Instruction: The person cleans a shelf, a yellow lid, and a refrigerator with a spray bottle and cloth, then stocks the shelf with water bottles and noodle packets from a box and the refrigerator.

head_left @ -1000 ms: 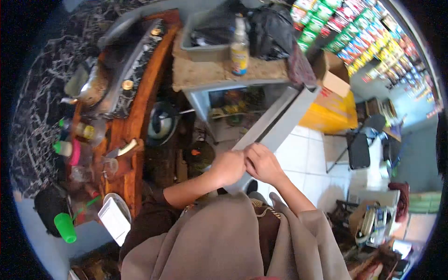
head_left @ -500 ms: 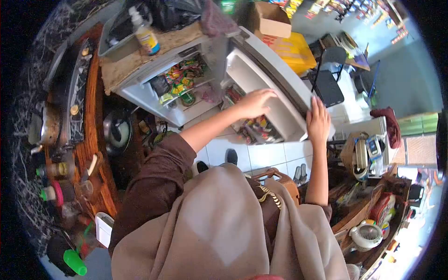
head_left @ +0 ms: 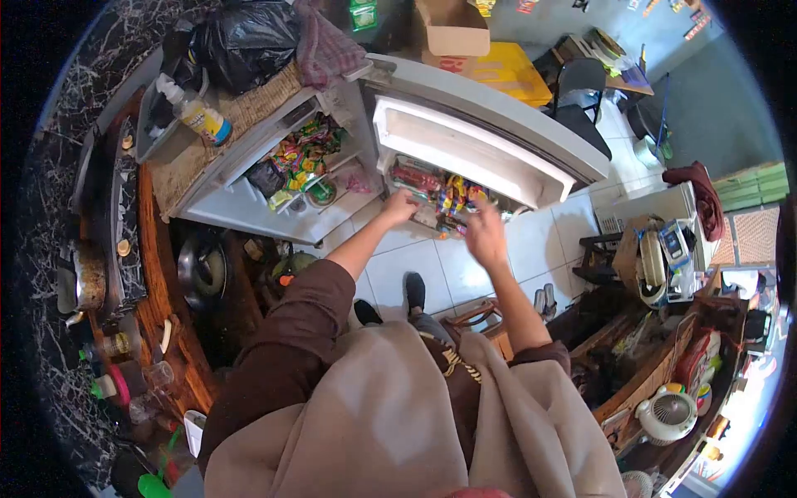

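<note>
A refrigerator door [head_left: 498, 100] stands wide open in front of me, its white inner shelf [head_left: 465, 145] facing me. Colourful small packets [head_left: 455, 195] fill the lower door shelf, beside a red package [head_left: 415, 178]. My left hand [head_left: 400, 207] is at the near left edge of that lower shelf, fingers drawn together; what they grip is too small to make out. Over the right part of the packets, my right hand [head_left: 488, 232] is slightly blurred, its fingers apart and nothing visible in them. Inside the refrigerator lie more packets [head_left: 307, 158] and a green-rimmed jar [head_left: 321, 194].
A spray bottle [head_left: 195, 114] and black plastic bags [head_left: 249, 46] stand on the refrigerator. A wooden counter with a stove [head_left: 124, 224] runs along the left. Behind the door are a cardboard box [head_left: 452, 37] and a black chair [head_left: 581, 83]. A small fan [head_left: 667, 413] is at right.
My right hand has left the door's outer edge and come down to the packets. My left hand has moved down and left from the upper door shelf to the lower one. The door appears swung wider.
</note>
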Action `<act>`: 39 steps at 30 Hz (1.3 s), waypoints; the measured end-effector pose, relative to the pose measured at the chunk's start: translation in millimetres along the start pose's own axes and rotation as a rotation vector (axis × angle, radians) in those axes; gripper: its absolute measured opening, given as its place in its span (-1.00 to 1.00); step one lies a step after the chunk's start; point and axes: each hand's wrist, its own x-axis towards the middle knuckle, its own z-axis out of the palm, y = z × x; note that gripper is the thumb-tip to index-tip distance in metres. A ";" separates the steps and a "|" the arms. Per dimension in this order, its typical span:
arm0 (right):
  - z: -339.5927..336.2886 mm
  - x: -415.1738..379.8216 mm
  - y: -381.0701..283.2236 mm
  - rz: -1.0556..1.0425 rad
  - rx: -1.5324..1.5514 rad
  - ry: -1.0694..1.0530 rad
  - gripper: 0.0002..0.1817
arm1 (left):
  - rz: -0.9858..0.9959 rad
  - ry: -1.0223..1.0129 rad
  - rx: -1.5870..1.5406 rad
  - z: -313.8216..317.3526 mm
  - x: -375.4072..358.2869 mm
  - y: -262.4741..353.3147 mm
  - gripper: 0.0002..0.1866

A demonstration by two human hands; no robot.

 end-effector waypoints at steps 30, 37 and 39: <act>170.7 79.5 5.9 0.116 -0.030 -0.238 -0.69 | 0.022 0.258 -0.618 -137.7 -91.6 -18.6 -0.75; 60.1 46.4 -29.5 -0.519 0.104 0.056 -0.69 | -0.120 0.228 -1.629 -137.8 -101.3 -5.1 -0.62; 12.6 56.9 -41.6 -0.657 0.121 0.212 -0.72 | -0.049 -0.029 -1.817 -142.7 -102.7 -2.9 -0.59</act>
